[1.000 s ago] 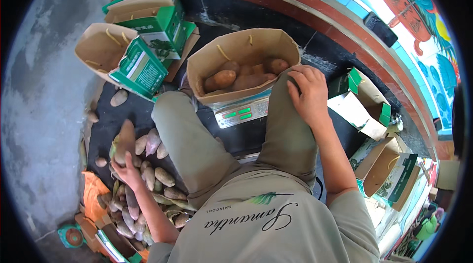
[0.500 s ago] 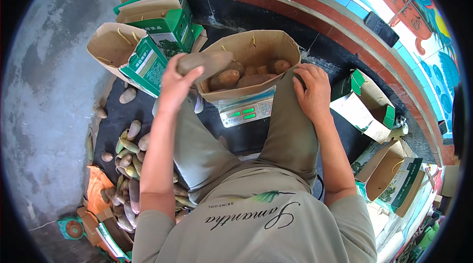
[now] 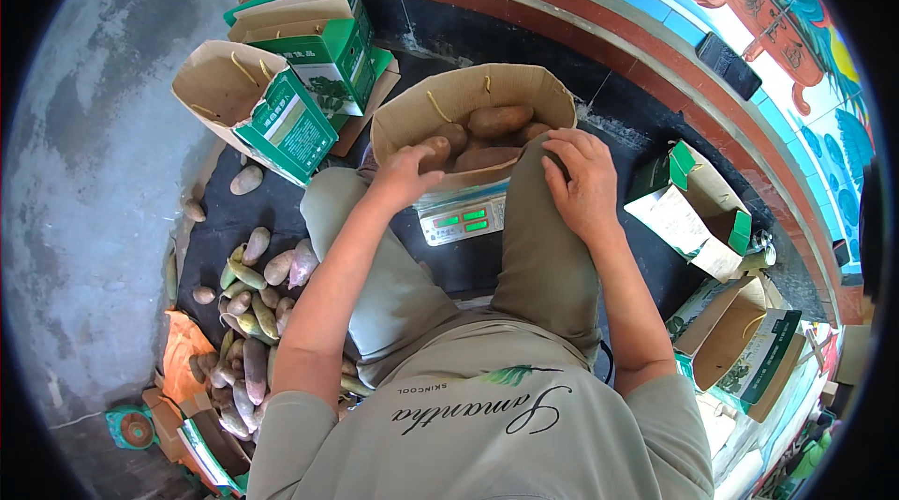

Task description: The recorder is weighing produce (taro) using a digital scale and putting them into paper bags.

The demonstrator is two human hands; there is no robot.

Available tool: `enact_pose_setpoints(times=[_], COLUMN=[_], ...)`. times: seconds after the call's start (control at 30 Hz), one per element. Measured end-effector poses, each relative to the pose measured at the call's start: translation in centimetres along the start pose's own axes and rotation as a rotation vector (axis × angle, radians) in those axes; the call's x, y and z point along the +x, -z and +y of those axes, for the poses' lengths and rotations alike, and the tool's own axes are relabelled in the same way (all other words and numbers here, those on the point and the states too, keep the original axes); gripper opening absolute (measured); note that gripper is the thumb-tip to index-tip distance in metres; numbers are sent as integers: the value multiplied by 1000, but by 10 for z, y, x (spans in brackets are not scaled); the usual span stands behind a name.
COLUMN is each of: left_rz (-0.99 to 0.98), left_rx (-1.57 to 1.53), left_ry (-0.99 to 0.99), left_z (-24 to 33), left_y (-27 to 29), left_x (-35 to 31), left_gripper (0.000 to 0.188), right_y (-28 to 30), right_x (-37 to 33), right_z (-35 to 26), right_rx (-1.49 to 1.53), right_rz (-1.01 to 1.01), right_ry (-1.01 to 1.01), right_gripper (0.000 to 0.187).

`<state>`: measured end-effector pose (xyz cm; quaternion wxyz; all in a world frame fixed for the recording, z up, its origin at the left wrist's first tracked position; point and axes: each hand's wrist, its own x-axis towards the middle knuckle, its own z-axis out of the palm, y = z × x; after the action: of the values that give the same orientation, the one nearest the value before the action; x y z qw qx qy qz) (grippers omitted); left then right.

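Between my knees, an open cardboard box (image 3: 403, 125) stands on a digital scale (image 3: 462, 223) with lit green displays. Inside it are several brown root vegetables that look like sweet potatoes; a large long one (image 3: 501, 119) lies on top. My left hand (image 3: 401, 178) is over the box's near left rim, thumb apart from the fingers, its fingertips against a smaller brown root (image 3: 434, 154). It appears to touch that root rather than hold it. Resting on my right knee beside the box is my right hand (image 3: 582, 180), empty, its fingers loosely stretched.
A pile of green and purplish roots (image 3: 248, 303) lies on the dark floor to my left. Green and brown cardboard boxes (image 3: 281, 125) stand at the far left. More open boxes (image 3: 707, 210) are on my right. A dark phone-like device (image 3: 729, 66) lies by the painted wall.
The large root my left hand held above the box now lies inside on top. That hand has drawn back to the near left rim. The right hand remains on the knee.
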<state>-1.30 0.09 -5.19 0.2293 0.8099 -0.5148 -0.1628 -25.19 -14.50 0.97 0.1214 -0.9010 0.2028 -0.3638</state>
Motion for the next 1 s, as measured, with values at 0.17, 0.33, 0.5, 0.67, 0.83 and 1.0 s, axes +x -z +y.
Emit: enact_pose_setpoints(times=[0.17, 0.33, 0.5, 0.67, 0.83, 1.0], left_rz=[-87, -211, -187, -238, -240, -207], left_rx=[165, 347, 470, 445, 312, 295], left_ry=[-9, 57, 28, 51, -20, -61], left_z=[-4, -6, -10, -22, -26, -25], left_y=[-8, -10, -16, -11, -6, -4], left_x=[7, 14, 19, 29, 32, 32], left_gripper=[41, 37, 21, 17, 20, 19], right_y=[-9, -23, -51, -95, -135, -176], right_x=[7, 13, 21, 44, 78, 104], right_z=[-7, 4, 30, 60, 94, 128], right_rx=[189, 353, 241, 158, -105, -280], right_rz=[-36, -32, -44, -67, -8, -13], right_ry=[12, -152, -87, -73, 1, -3], right_gripper=[19, 17, 15, 16, 24, 34])
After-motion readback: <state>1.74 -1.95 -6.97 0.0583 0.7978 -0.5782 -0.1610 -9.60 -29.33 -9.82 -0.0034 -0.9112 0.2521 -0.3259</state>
